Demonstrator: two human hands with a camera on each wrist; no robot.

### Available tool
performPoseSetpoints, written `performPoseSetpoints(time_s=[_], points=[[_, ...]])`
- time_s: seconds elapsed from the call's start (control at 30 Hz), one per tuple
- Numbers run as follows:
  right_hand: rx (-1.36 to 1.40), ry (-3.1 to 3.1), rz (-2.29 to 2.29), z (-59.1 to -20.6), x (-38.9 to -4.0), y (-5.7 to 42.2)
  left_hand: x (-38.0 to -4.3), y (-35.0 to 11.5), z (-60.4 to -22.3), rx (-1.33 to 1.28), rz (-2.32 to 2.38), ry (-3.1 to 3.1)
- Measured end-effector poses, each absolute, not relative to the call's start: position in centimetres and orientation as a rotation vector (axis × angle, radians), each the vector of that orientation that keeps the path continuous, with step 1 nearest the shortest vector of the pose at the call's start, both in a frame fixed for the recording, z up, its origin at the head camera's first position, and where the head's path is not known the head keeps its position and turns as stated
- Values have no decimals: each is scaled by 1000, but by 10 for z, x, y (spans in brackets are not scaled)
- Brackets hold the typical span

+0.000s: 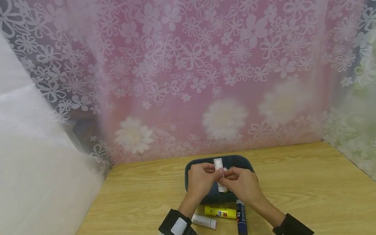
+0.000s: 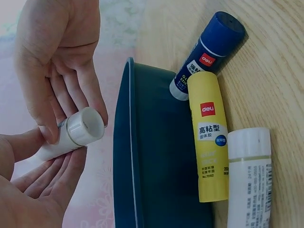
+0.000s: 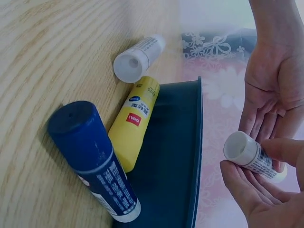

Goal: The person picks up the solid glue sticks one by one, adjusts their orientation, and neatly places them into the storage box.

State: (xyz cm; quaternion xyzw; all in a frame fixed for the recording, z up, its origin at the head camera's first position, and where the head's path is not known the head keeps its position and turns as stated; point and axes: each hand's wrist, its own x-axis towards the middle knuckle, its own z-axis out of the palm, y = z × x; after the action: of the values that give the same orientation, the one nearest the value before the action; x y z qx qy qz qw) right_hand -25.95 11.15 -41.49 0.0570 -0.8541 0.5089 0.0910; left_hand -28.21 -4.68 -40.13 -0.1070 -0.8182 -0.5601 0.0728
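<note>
A white glue stick (image 1: 218, 163) is held roughly upright between both hands over the dark teal basket (image 1: 194, 201). My left hand (image 1: 199, 180) grips it from the left, thumb and fingers on either side. From the right, my right hand (image 1: 245, 186) pinches the same stick, its thumb close to the left thumb. In the left wrist view the white base of the glue stick (image 2: 85, 127) faces the camera, and a narrow greenish line rings it. The right wrist view shows fine print on the glue stick (image 3: 256, 159); the fingers cover part of its body.
On the wooden table (image 1: 142, 208), before the basket, lie a yellow glue stick (image 1: 221, 212), a dark blue one (image 1: 241, 219) and another white one (image 1: 204, 221). More sticks inside the basket are partly hidden by the hands. A flowered curtain (image 1: 204, 76) hangs behind.
</note>
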Motion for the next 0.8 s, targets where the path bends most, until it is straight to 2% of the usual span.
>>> performPoseSetpoints(time_s=[0.5, 0.8], points=[[131, -2546, 1405, -409, -265, 137, -306, -57, -382, -242, -1617, -2418], [128, -2519, 1316, -417, -267, 148, -323, -63, -390, -194, -1371, -2445]])
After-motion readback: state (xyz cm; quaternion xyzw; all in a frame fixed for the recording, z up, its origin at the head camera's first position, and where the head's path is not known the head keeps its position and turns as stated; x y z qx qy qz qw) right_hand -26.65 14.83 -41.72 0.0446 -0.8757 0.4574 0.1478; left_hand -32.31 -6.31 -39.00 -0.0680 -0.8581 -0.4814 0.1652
